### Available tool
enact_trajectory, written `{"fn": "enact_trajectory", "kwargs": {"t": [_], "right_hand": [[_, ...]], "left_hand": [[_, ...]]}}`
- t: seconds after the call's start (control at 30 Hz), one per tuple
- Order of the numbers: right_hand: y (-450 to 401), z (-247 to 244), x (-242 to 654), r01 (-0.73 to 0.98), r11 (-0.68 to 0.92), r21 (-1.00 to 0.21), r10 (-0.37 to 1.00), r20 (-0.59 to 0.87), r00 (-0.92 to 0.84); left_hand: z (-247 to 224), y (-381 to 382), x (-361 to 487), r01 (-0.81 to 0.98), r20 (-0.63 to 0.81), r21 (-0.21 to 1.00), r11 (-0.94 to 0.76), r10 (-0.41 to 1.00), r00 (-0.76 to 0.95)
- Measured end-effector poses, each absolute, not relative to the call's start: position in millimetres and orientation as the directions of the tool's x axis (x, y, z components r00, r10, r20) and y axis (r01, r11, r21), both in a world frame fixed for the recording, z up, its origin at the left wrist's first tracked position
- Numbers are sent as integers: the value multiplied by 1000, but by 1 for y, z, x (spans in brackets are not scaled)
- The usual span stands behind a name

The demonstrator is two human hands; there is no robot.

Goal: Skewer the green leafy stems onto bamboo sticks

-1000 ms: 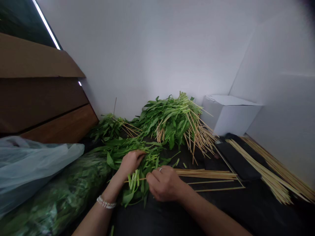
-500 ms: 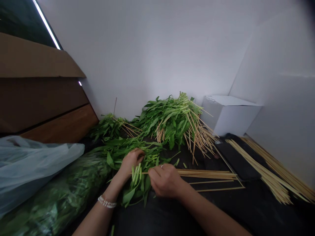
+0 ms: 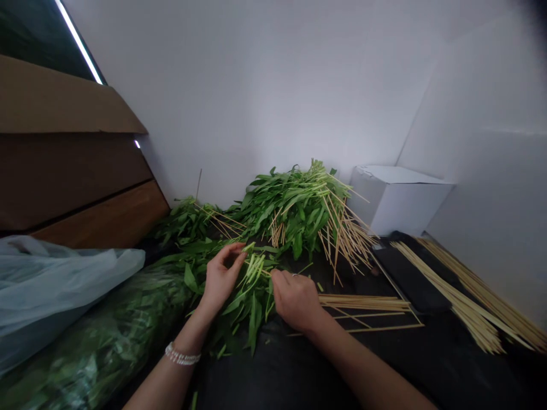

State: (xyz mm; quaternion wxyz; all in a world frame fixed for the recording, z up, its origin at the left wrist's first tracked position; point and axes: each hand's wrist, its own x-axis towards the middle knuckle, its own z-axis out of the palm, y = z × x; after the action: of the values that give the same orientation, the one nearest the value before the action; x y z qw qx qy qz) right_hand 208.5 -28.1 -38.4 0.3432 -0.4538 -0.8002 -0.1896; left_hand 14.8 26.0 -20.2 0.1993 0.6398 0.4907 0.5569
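Hands (image 3: pixel 258 285) at leafy greens (image 3: pixel 252 302), skewers (image 3: pixel 365 303) (loose), white box (image 3: pixel 399 196)

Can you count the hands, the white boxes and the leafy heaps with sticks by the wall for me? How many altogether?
Hands: 2 (left hand, right hand)
White boxes: 1 (white box)
Leafy heaps: 2 (big heap, small heap)
Total: 5

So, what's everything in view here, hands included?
Big greens pile: one, green, back centre, sticks poking out
Small greens pile: one, green, left of it
Loose sticks: several, tan, right of hands
Stick bundles: two, tan, far right
White box: one, back right
Flat black thing: one, beside bundles
Plastic bags: cloudy, left, greens inside
Cardboard: brown, upper left
Wall: whitish, behind
Left hand: one, at green stems
Right hand: one, fingers gripping a stick
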Motion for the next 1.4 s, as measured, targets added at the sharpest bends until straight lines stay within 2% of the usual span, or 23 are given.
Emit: {"fn": "enact_trajectory", "kwargs": {"t": [0.17, 0.3, 1.0, 1.4], "right_hand": [[-26, -37, 212, 893, 449, -33, 677, 665, -316], [-24, -38, 213, 904, 424, -50, 724, 619, -305], [-22, -39, 214, 910, 412, -38, 728, 614, -304], [-24, -39, 213, 914, 406, -22, 743, 590, -316]], "left_hand": [[-12, 24, 16, 83, 282, 958, -274, 954, -106], [-10, 21, 19, -66, 171, 982, -178, 981, -91], [-18, 25, 20, -182, 105, 976, -118, 991, -83], [-18, 25, 22, -222, 3, 975, -11, 999, -37]]}}
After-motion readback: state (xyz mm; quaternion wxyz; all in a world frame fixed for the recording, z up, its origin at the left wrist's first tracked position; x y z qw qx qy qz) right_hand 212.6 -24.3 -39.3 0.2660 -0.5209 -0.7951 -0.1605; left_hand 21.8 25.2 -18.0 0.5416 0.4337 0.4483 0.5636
